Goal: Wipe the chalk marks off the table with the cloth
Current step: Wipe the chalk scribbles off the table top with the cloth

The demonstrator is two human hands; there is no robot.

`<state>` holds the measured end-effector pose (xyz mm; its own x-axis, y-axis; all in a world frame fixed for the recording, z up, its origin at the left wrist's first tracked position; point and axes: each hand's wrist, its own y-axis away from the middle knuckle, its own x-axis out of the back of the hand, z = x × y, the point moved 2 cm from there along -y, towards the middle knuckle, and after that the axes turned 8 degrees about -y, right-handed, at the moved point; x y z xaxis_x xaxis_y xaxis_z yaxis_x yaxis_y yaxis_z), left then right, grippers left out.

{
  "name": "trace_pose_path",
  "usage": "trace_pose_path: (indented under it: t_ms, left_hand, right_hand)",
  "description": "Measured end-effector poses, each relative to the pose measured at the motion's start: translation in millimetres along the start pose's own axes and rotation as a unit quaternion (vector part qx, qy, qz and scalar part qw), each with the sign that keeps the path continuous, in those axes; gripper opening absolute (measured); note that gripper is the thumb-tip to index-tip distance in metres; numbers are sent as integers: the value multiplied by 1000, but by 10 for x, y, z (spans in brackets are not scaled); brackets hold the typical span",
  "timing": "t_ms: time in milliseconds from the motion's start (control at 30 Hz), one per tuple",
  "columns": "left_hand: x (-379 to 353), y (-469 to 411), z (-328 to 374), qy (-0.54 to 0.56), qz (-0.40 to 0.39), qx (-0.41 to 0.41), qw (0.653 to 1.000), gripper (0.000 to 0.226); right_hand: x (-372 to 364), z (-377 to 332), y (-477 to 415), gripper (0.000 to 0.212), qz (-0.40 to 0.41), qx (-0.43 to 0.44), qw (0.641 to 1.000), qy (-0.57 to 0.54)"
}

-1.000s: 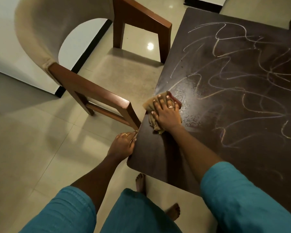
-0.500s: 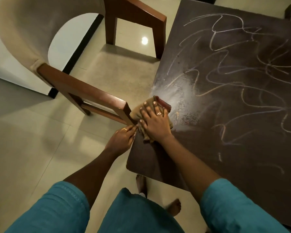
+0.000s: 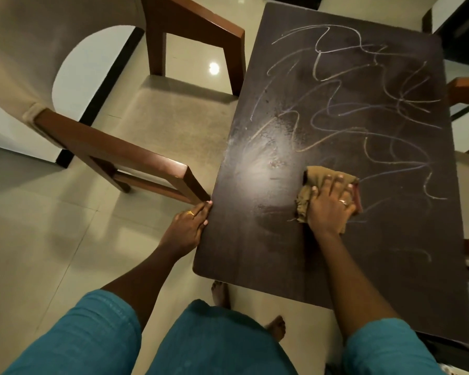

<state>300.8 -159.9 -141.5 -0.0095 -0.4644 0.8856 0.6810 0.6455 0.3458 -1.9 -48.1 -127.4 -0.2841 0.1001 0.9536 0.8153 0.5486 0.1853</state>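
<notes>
Pale floor tiles (image 3: 65, 266) surrounded a dark rectangular table (image 3: 268, 261) whose long axis ran from near to far. On it the right hand (image 3: 329, 205) lay flat with spread fingers, pressing a crumpled tan cloth (image 3: 313, 180) against the surface at about the middle of the table. Most of the chalk marks (image 3: 363, 104) lay beyond the cloth, to the far and right side, so I judged the next strokes should go that way; a faint mark (image 3: 414, 253) was also at the near right. The left hand (image 3: 188, 227) was curled over the left table edge, bracing it. A wooden chair (image 3: 119, 152) stood just beside that edge, not blocking the way.
</notes>
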Motion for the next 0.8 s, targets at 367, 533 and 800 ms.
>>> trace_pose_path:
  t_ms: [367, 533, 800]
  left_hand:
    - [-4, -29, -21, -18, -12, -5, 1000, 56]
    - [3, 9, 29, 3, -1, 14, 1000, 63]
    - [-29, 74, 38, -22, 20, 10, 1000, 50]
  right_hand:
    - [-314, -916, 506, 59, -29, 9, 997, -69]
    - [-583, -1438, 1094, 55, -114, 239, 964, -8]
    - [-282, -636, 914, 54, -76, 176, 981, 14]
